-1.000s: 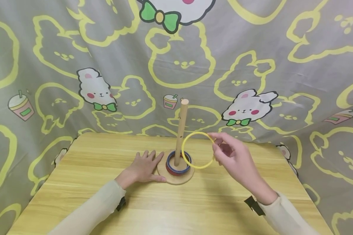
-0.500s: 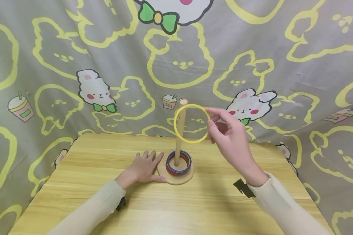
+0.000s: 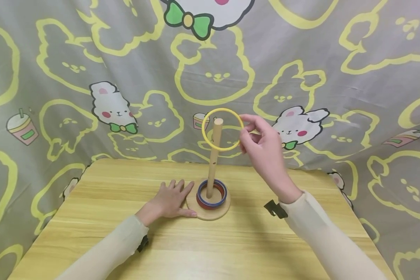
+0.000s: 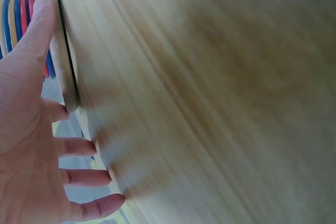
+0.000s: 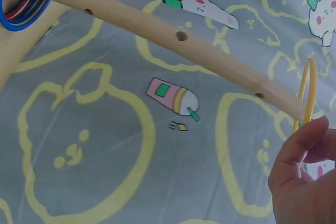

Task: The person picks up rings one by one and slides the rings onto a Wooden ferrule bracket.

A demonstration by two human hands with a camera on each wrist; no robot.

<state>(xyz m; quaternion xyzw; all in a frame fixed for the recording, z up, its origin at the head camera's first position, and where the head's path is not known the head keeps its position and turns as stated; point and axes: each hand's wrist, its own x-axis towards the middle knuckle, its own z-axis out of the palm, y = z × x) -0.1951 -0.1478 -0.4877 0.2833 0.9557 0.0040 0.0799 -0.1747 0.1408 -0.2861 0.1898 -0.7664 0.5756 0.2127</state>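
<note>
Between thumb and fingertips, my right hand [image 3: 264, 144] pinches the right side of a thin yellow ring [image 3: 227, 149]. In the head view the ring frames the top of the wooden post [image 3: 211, 175]; from the right wrist, the ring [image 5: 312, 87] is right at the post's tip. Around the foot of the post lies a stack of blue, red and yellowish rings [image 4: 18, 17] on a round wooden base [image 3: 218, 215]. My left hand [image 3: 171, 198] rests on the table with fingers spread, its thumb at the base's edge.
The wooden table [image 3: 115, 186] reaches back to a grey curtain [image 3: 154, 70] with yellow outlines and white rabbits. The curtain hangs close behind the post and along both sides. Black straps show at both sleeve cuffs.
My right hand has lifted the yellow ring from beside the lower post, up and to the left, to the post's top. The left hand stays in place by the base.
</note>
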